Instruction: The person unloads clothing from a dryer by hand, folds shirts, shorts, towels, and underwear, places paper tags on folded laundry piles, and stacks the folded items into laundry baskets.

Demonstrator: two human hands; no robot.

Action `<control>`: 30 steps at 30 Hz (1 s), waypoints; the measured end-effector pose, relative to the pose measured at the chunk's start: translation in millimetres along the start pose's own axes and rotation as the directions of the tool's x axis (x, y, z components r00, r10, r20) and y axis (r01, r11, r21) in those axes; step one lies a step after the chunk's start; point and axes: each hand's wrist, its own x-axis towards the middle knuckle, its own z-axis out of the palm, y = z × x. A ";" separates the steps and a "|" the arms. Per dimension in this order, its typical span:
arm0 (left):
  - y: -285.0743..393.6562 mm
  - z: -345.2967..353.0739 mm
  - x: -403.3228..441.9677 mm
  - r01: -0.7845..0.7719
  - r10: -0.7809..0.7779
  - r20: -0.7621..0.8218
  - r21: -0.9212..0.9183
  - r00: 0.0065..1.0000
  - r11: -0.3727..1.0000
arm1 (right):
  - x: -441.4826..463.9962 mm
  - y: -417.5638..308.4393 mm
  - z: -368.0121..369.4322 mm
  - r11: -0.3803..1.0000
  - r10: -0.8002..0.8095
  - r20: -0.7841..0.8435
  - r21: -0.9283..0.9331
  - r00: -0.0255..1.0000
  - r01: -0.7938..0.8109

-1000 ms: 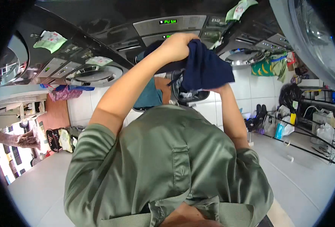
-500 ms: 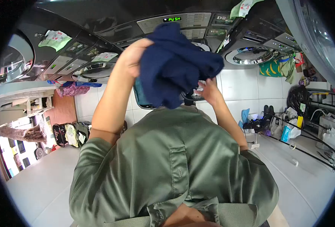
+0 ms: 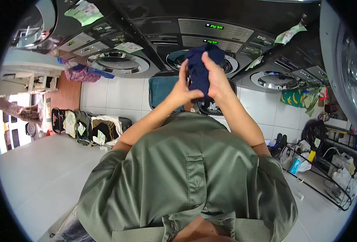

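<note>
A bunched navy cloth (image 3: 200, 72) is held up in front of my chest, its exact kind hidden by the folds. My left hand (image 3: 182, 89) grips it from the left, with the thumb along its lower edge. On the other side my right hand (image 3: 217, 78) presses against the cloth, fingers pointing up. Beyond it, partly covered, is the round door of a washing machine (image 3: 231, 64). Below the hands stands a basket with a teal towel (image 3: 159, 93), and beside it a dark basket (image 3: 234, 89) with light-coloured items inside.
A row of dark machines spans the top, with lit display panels (image 3: 216, 27) and paper slips (image 3: 129, 47) taped on. Several bags of clothes (image 3: 84, 127) line the left. On the right are a black rack (image 3: 327, 177), a black plastic bag (image 3: 313, 131) and a banana-print cloth (image 3: 292, 99).
The navy cloth has gone from loosely spread to a compact bundle. My left hand has moved down and right, and my right hand has come up onto the cloth. The view has shifted slightly.
</note>
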 end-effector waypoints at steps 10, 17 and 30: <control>24.4 12.2 11.7 0.254 -0.300 -0.141 -0.271 0.943 0.928 | -32.2 -76.9 9.4 0.990 -0.090 -0.116 -0.118 0.989 0.076; 124.9 -10.0 80.3 0.066 -0.463 0.441 0.666 0.769 0.743 | -22.7 -74.6 -15.9 0.590 0.072 0.417 -0.750 0.906 0.298; 214.9 -59.9 58.7 -0.022 -0.693 0.622 0.749 0.365 0.662 | -50.2 -128.4 75.2 0.225 0.704 0.534 -0.793 0.468 0.566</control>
